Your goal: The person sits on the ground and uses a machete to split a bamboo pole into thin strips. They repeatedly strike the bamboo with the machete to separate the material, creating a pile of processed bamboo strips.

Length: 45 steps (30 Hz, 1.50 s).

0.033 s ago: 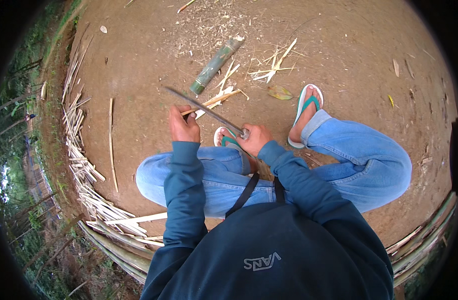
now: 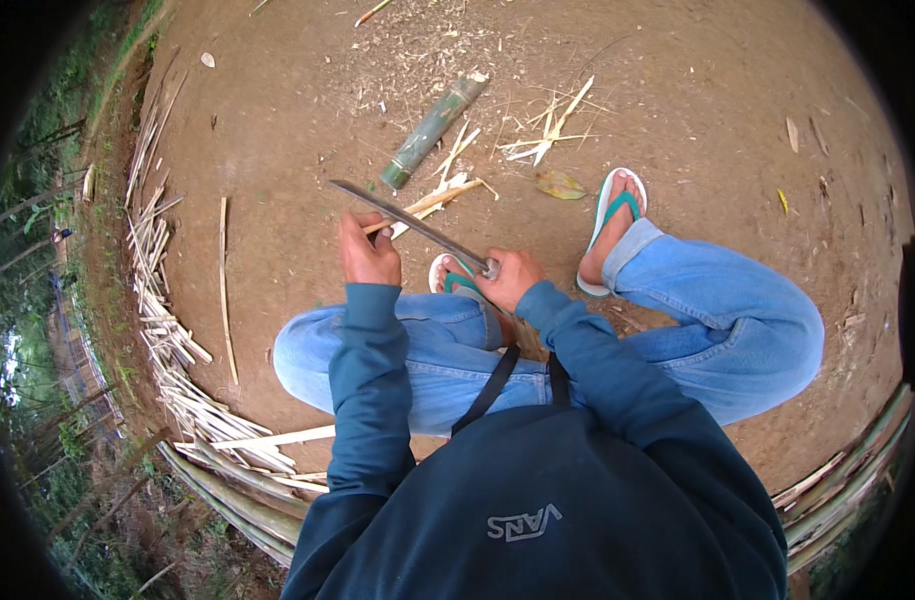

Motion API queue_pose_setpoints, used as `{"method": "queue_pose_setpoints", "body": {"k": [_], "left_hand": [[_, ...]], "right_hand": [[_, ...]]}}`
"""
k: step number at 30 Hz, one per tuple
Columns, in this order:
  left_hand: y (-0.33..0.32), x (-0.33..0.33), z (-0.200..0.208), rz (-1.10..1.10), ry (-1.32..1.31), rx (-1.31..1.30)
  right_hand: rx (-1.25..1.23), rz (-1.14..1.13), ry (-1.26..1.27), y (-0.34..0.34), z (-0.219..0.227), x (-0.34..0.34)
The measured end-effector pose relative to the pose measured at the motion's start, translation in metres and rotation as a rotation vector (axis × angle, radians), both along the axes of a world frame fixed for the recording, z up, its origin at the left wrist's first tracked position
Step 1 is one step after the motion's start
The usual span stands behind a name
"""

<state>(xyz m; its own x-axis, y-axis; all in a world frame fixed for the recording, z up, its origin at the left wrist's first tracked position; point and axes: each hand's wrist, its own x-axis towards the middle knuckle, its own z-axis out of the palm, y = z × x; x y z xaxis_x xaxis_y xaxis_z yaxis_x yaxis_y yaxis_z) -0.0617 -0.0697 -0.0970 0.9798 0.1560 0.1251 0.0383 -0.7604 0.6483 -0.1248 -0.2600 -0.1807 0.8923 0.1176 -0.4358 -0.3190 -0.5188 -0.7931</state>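
My left hand (image 2: 370,250) is closed on a thin pale bamboo strip (image 2: 379,225), pinched between thumb and fingers. My right hand (image 2: 510,278) grips a machete (image 2: 428,231) by its handle, mostly covered by the fist. The long, narrow blade slants up and left, crossing over the strip just beyond my left fingers. Pale split pieces (image 2: 446,195) show past the blade; whether the held strip joins them I cannot tell. Farther off, a green bamboo section (image 2: 433,132) lies on the ground.
Bamboo slivers (image 2: 553,130) lie beyond my feet in green-strapped sandals (image 2: 610,210). Piled split strips (image 2: 163,310) curve along the left, with a lone strip (image 2: 227,300) nearer. Long poles (image 2: 238,500) lie lower left, more bamboo (image 2: 848,490) lower right. Plants border the far left.
The machete blade has turned slightly, showing more of its flat side, and its tip is a little lower. Both hands keep their grip in nearly the same place.
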Motion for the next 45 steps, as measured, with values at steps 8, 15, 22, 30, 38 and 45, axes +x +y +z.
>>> {"method": "queue_pose_setpoints", "body": {"k": [8, 15, 22, 30, 38, 45], "left_hand": [[0.017, -0.004, -0.014, 0.036, 0.024, -0.126], [0.003, 0.000, 0.002, 0.011, 0.070, -0.102], [0.016, 0.002, -0.015, 0.030, 0.032, -0.170], [0.023, 0.005, -0.014, 0.046, 0.012, -0.095], [0.020, 0.009, -0.012, 0.091, 0.046, -0.166], [0.022, 0.019, -0.011, 0.176, 0.082, -0.215]], "right_hand": [[-0.138, 0.044, 0.097, -0.006, 0.007, 0.008], [-0.144, -0.044, 0.203, -0.014, -0.040, 0.004], [-0.149, -0.018, 0.185, -0.004, -0.034, 0.004], [-0.204, 0.013, 0.212, -0.001, -0.017, 0.011], [-0.375, -0.035, 0.317, -0.015, -0.048, 0.003], [-0.267, -0.113, 0.517, -0.038, -0.083, -0.001]]}}
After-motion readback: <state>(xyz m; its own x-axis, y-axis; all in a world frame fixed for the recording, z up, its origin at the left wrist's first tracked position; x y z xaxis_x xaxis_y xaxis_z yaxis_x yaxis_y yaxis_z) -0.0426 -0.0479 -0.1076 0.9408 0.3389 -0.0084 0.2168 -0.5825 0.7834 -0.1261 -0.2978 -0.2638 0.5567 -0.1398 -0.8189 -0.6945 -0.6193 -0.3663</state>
